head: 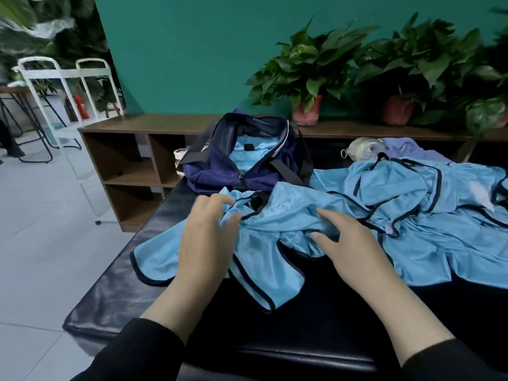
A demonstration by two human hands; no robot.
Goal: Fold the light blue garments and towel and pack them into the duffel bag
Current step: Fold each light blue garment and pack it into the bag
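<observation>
Black padded bench (115, 303) carries our navy duffel bag (220, 171) far centre, light blue mesh garments (428, 232) spread right. Our left hand (206, 237) and right hand (349, 248) rest loose-fingered on the near vest (264, 259).

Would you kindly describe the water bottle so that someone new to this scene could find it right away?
Start at the open navy duffel bag at the far end of the black padded bench, then look right along that far edge. The clear water bottle lies on its side beside a lavender cloth, behind the light blue garments; it is the only transparent, hard item there.
</observation>
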